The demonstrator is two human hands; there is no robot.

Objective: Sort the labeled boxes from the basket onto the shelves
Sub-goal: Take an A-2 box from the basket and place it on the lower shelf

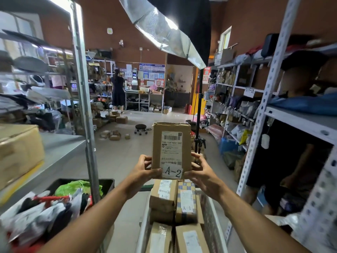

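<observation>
1. Cardboard box (171, 145) marked A-2 stands upright between my fingers (145, 161), above the basket (211, 212).
2. Both hands clamp its lower edges.
3. Seems light, stiff; hold the sides.

Both forearms are bare from elbow to wrist with no sleeve, watch, band or glove on them, and the left hand (144, 170) and right hand (201, 172) are likewise uncovered, slim-fingered, with short plain nails and no rings on the fingers that show.
</observation>
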